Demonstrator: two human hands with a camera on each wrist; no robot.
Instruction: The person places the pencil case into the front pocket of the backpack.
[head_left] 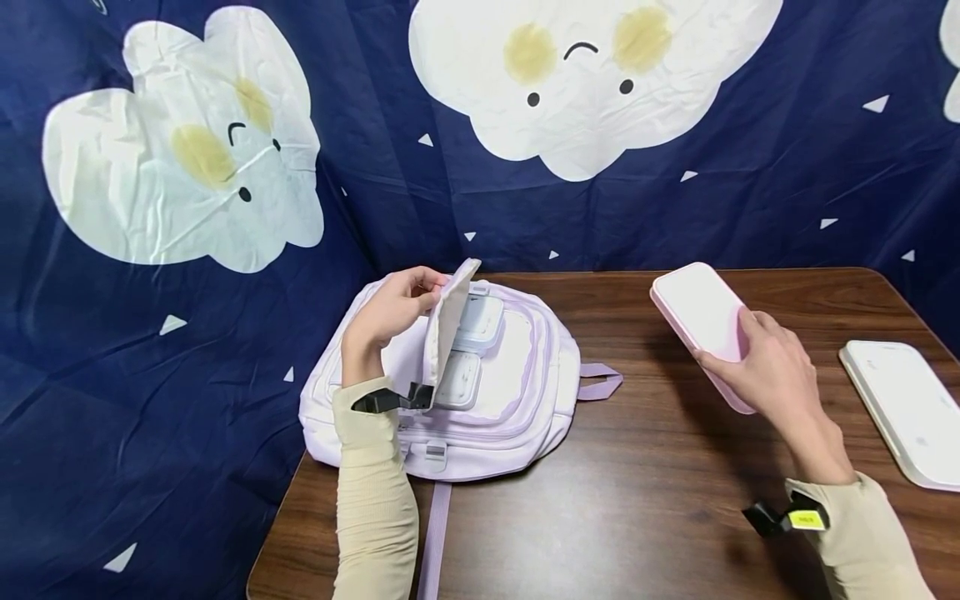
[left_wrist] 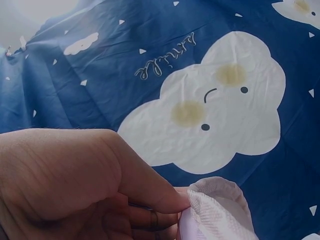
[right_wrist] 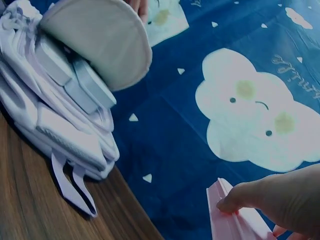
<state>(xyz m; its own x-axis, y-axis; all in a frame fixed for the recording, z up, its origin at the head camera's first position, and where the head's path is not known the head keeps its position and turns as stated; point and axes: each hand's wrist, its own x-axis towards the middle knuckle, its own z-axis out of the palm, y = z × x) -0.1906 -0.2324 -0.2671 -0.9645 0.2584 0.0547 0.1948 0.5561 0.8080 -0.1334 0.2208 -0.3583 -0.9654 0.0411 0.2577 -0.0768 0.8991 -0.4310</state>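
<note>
A white and lilac backpack (head_left: 502, 450) lies flat at the left of the table. My left hand (head_left: 393, 312) pinches the edge of its front flap (head_left: 450, 321) and holds it raised; the left wrist view shows thumb and fingers on the fabric edge (left_wrist: 220, 205). Under the flap sit two boxes: a pale blue one (head_left: 480, 321) and a whitish one (head_left: 459, 379). Over the table to the right, my right hand (head_left: 780, 375) grips a pink box with a white top (head_left: 701, 304) by its sides, thumb on the near side in the right wrist view.
A long white box (head_left: 911, 412) lies on the brown wooden table (head_left: 600, 517) at the far right. A lilac loop (head_left: 600, 382) sticks out from the backpack's right side, and a strap (head_left: 435, 537) runs toward the front. Dark blue cloud-print cloth (head_left: 375, 167) hangs behind and at left.
</note>
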